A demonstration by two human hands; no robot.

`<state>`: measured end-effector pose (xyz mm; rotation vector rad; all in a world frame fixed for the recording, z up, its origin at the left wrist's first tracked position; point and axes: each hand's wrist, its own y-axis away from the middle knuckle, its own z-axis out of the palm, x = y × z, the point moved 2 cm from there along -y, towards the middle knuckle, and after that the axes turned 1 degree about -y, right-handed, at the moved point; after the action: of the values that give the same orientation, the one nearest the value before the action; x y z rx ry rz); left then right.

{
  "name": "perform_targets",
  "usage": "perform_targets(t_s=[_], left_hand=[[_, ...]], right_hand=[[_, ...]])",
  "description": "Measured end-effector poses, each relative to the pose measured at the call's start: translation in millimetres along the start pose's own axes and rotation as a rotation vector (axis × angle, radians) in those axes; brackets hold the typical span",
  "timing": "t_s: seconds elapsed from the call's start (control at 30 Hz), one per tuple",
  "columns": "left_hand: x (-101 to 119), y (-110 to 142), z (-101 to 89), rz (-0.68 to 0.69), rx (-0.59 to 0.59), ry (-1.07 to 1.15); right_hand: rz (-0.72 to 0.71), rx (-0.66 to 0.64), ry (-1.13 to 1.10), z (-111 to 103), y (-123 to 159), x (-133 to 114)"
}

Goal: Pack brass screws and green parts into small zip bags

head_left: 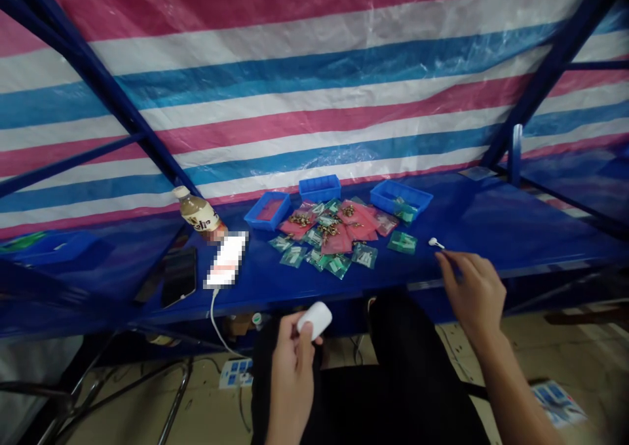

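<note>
My left hand (293, 369) is closed around a white earbud case (316, 320), held above my lap in front of the table edge. On the right, my right hand (472, 291) is over the front part of the blue table, its fingers bent in a pinch. A white earbud (435, 242) shows at those fingertips, its stem meeting the fingers. Exactly how the fingers grip the stem is hidden. To the left of my right hand lie green-tinted small bags (402, 242) and a heap of pink bags (337, 240) with brass-coloured parts on top.
Three blue trays (268, 224) stand behind the heap. A drink bottle (199, 213), a dark phone (179, 276) and a bright, pixelated device (227, 261) with a white cable are on the left of the table (491, 222). Power strips (236, 373) lie on the floor.
</note>
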<state>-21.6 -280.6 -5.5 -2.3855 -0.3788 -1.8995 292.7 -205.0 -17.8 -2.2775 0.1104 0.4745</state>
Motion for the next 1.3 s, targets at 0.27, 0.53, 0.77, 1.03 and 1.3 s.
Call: perform_targets(t_s=[0.27, 0.53, 0.77, 1.03, 1.3], left_hand=[[-9.0, 31.9, 18.1, -0.076, -0.305, 0.001], [-31.0, 13.1, 34.7, -0.133, -0.299, 0.109], [-33.0, 21.1, 32.9, 0.09, 0.026, -0.067], [-17.6, 10.3, 3.0, 0.442, -0.209, -0.408], [-14.9, 11.2, -2.8, 0.647, -0.335, -0.516]], right_hand=[[-0.026, -0.827, -0.91, -3.8, 93.3, -112.4], [0.099, -0.885, -1.025, 3.0, 101.3, -96.4], [0.113, -0.69, -0.97, 9.8, 106.5, -95.8], [0.143, -0.842, -1.083, 7.7, 101.8, -93.0], [0.182, -0.943, -1.194, -0.1, 95.8, -90.2]])
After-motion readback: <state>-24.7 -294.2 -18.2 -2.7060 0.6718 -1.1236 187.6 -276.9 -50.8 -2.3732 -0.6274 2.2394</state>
